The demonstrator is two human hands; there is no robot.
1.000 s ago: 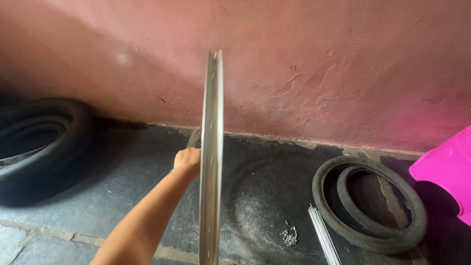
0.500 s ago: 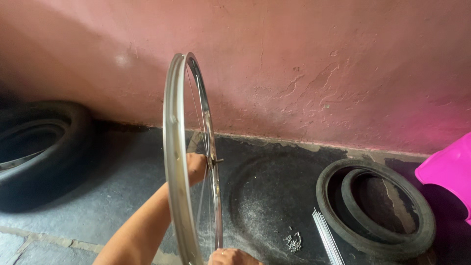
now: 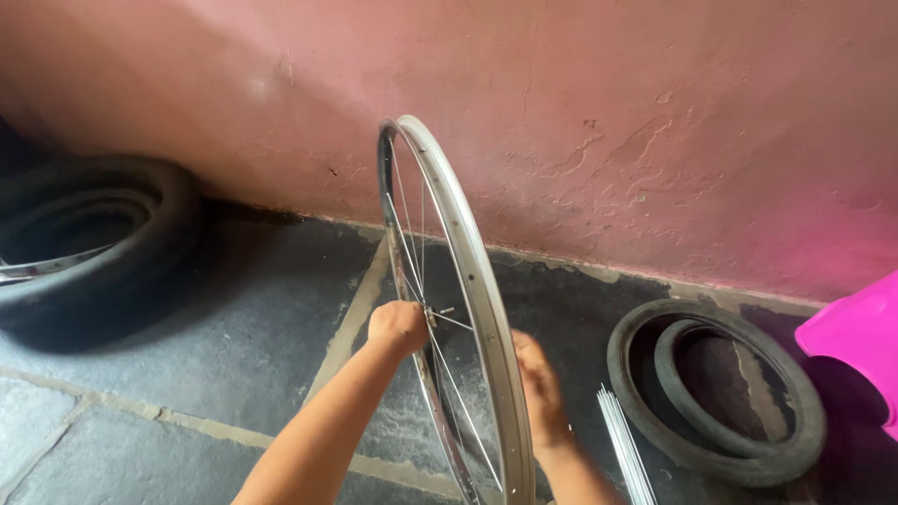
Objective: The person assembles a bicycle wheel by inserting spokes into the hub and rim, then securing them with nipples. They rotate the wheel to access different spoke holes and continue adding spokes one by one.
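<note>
My left hand [image 3: 398, 327] is closed on the hub of the bicycle rim [image 3: 468, 281]; the rim stands upright, nearly edge-on to me; my right hand [image 3: 540, 388] (nearer me) lies flat against its far side, not clasping.

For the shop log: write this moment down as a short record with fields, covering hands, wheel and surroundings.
Setting: dark stone floor against a pink plastered wall
Wheel: bare metal wheel rim with thin spokes, held upright, nearly edge-on to the camera
Left hand: left hand at the hub, on the left side of the rim
Right hand: right hand against the rim's right side
Floor, right: two tyres, one inside the other; bundle of loose spokes beside them
Floor, left: tyred wheel lying near the wall
Right edge: pink plastic object, partly cut off
</note>
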